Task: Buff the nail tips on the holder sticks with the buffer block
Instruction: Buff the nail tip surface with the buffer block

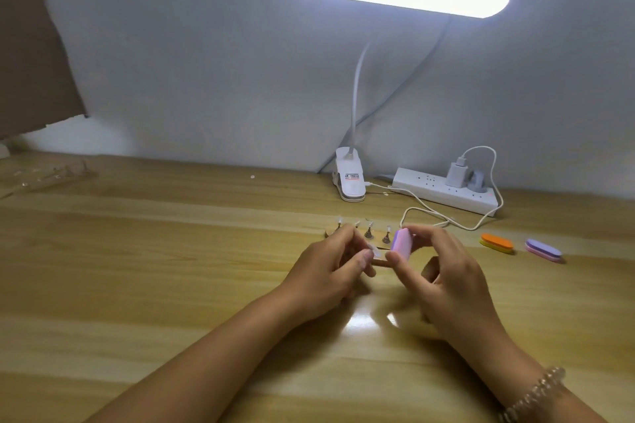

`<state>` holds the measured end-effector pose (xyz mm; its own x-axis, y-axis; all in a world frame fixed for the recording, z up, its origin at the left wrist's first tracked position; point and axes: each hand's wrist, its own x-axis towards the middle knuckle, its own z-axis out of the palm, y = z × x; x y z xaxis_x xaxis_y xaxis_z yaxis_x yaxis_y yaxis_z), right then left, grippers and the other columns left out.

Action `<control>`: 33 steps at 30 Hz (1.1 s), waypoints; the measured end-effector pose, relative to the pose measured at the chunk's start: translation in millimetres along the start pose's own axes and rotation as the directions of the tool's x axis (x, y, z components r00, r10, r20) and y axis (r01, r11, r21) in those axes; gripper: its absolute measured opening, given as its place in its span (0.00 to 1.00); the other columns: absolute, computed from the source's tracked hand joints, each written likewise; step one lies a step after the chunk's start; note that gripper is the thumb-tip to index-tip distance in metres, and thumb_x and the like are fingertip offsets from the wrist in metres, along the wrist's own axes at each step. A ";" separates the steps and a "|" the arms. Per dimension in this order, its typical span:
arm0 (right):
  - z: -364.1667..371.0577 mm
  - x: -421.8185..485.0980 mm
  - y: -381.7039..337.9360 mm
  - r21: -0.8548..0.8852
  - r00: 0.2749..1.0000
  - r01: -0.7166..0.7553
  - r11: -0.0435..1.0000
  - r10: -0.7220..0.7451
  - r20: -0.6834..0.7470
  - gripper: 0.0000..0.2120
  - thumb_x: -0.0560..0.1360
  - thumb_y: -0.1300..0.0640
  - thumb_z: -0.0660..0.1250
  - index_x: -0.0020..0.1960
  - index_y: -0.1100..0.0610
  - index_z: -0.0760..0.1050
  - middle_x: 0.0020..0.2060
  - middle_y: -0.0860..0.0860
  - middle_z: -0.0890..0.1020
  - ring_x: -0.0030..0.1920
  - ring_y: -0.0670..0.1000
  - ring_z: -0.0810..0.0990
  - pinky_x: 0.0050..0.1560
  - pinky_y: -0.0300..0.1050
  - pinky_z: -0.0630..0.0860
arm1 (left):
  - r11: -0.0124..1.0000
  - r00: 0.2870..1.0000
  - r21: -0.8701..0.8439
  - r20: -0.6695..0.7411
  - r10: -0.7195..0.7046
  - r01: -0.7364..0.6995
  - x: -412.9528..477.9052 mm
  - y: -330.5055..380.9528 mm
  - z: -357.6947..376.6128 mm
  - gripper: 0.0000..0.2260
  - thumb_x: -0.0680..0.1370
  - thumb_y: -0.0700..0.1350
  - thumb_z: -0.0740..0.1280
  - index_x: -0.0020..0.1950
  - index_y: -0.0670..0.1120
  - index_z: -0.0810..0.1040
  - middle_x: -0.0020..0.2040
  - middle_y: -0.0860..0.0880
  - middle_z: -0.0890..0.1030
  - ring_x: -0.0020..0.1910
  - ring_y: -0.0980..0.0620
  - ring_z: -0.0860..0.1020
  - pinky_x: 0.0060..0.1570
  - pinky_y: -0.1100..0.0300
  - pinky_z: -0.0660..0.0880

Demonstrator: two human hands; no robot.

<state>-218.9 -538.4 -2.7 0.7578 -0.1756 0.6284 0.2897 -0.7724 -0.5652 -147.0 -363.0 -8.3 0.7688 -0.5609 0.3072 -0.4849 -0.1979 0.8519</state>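
My left hand (335, 266) grips a holder stick whose clear nail tip (477, 253) pokes out past the thumb, above the wooden table. My right hand (443, 271) pinches a pink and purple buffer block (505, 244) between thumb and fingers, its face right beside the nail tip. Just behind my hands, several more holder sticks (369, 230) with clear tips stand upright on small bases. A brown base piece (484, 263) shows under my left thumb.
An orange and yellow buffer block (497, 243) and a purple and pink one (543, 250) lie to the right. A clip lamp base (349, 178), a white power strip (446, 191) and a charger cable (429, 213) sit at the back. Clear holder pieces (51, 173) lie far left.
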 end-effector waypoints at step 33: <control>8.5 0.2 -12.4 -0.183 0.985 0.167 0.969 -0.157 0.065 0.19 0.70 0.36 0.69 0.52 0.49 0.75 0.43 0.38 0.73 0.36 0.27 0.70 0.30 0.30 0.61 | 0.999 0.997 -0.019 0.074 -0.025 0.027 7.0 1.3 -2.9 0.09 0.83 0.36 0.59 0.55 0.44 0.78 0.46 0.43 0.85 0.30 0.52 0.76 0.37 0.58 0.74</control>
<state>-217.4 -523.7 -0.1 0.7392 -0.0121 0.6733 0.2998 -0.8894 -0.3451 -141.0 -364.8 -3.8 0.7479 -0.6136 0.2532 -0.4560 -0.1976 0.8678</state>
